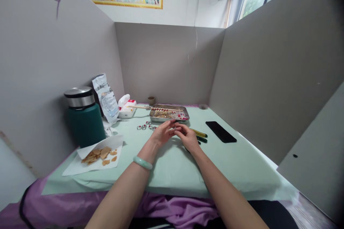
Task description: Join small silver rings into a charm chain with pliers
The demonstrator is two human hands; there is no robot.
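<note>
My left hand (162, 134) and my right hand (188, 137) meet over the middle of the table, fingertips together. Between them is a tiny silvery thing, too small to make out, and both hands look pinched around it. Just left of my left hand lie several small silver rings (144, 127) with red stones. Behind the hands stands a metal tray (169, 120) of gold and red bits. Across that tray rests a thin wooden stick (139, 107) strung with red and silver pieces. Pliers with yellow and green handles (200, 134) lie beside my right hand, partly hidden by it.
On the left are a green thermos (86, 123), a silver pouch (105, 96), a tissue pack (127, 108) and chips on white paper (113, 164). A black phone (220, 131) lies at right. A small brown cup (151, 100) stands behind. Grey partitions (169, 64) enclose the table.
</note>
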